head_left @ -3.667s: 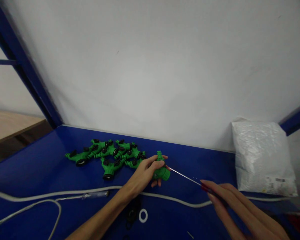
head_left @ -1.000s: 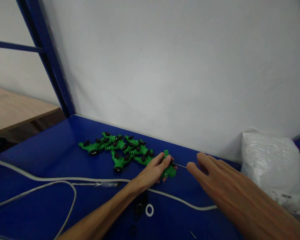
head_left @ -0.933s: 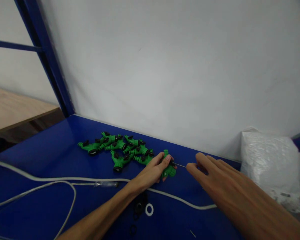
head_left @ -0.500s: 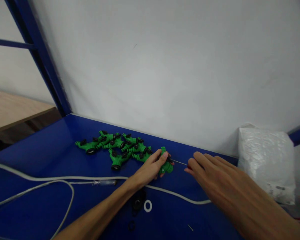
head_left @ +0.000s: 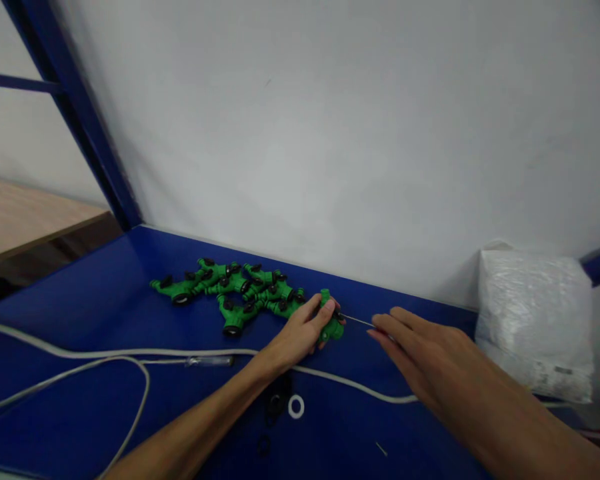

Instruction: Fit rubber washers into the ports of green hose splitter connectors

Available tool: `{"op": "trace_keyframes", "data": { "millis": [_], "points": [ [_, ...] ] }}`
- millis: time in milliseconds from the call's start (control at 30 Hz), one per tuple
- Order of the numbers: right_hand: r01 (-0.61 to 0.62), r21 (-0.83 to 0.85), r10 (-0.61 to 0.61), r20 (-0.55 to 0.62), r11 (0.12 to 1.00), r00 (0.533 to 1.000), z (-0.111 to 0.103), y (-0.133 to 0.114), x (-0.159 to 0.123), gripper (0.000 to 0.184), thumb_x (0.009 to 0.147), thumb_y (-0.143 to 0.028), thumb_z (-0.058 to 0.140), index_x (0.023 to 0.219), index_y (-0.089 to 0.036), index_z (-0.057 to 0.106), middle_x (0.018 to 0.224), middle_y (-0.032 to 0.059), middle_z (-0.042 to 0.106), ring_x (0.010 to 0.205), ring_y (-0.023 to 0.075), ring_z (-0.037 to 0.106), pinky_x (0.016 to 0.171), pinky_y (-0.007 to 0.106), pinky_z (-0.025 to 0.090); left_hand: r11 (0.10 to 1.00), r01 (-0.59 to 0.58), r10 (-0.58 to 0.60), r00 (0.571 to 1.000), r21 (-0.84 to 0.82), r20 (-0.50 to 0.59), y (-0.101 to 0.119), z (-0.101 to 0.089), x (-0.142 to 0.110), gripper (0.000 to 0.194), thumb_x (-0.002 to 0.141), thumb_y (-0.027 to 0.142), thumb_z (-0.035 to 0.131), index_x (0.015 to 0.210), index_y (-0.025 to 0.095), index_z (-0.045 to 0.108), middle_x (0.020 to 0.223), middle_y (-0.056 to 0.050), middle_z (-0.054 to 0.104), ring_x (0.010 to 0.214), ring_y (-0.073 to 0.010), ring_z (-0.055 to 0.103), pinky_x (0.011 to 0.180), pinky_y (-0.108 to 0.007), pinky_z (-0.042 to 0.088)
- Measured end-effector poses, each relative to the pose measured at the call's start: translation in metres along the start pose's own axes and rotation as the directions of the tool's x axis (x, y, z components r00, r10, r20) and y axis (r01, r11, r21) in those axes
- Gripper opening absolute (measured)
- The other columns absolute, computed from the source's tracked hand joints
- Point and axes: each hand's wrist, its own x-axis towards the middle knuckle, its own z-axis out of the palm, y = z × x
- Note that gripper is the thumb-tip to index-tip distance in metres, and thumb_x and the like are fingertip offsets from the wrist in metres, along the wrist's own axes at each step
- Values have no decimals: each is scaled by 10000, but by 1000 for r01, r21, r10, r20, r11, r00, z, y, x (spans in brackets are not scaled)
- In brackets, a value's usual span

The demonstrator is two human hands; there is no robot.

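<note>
My left hand (head_left: 307, 325) is closed around a green Y-shaped hose splitter (head_left: 334, 329), thumb on top, with a black valve part facing right. From the right, my right hand (head_left: 413, 337) grips a screwdriver; its handle is mostly covered by the fingers. The thin metal shaft of the screwdriver (head_left: 356, 321) reaches to the black part of the splitter, and its tip is too small to make out. Left of my left hand, several more green splitters (head_left: 240, 314) with black valve levers lie in a group.
White cables (head_left: 130, 351) run across the blue table (head_left: 80, 293). A clear tube-like item (head_left: 209, 361) lies beside them. Nearer are a white ring (head_left: 296, 407), black rings (head_left: 263, 445) and a thin pale sliver (head_left: 381, 449). A plastic-wrapped package (head_left: 535, 320) stands at right against the wall.
My right hand has turned on the screwdriver, its fingers now straighter and its knuckles lower. My left hand keeps the splitter in nearly the same place. The view has shifted slightly.
</note>
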Motion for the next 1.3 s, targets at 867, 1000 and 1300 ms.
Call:
{"op": "trace_keyframes", "data": {
  "millis": [867,1000,1300],
  "points": [
    [209,-362,-229,-12,909,973,4,0,-10,522,706,99,383,1059,-104,710,863,134,765,630,222,725,528,288,573,992,-5,9,999,124,-33,-8,0,-2,607,914,724,415,1170,196,569,800,-9,544,583,-109,482,467,-205,358],
    [-47,33,47,9,998,999,6,5,-8,340,947,-92,419,1018,-163,744,888,95,795,715,211,767,578,260,592,991,-46,55,997,127,-63,-7,-1,-2,558,934,692,414,1133,198,578,841,-20,570,593,-101,493,489,-203,360],
    [-282,223,251,155,933,955,8,0,-10,213,918,-210,504,1083,-162,630,833,72,766,648,204,726,595,281,571,999,32,-33,999,28,20,1,-3,-1,559,923,673,455,1200,204,581,1000,-61,668,571,-78,491,438,-174,312]
  ]
}}
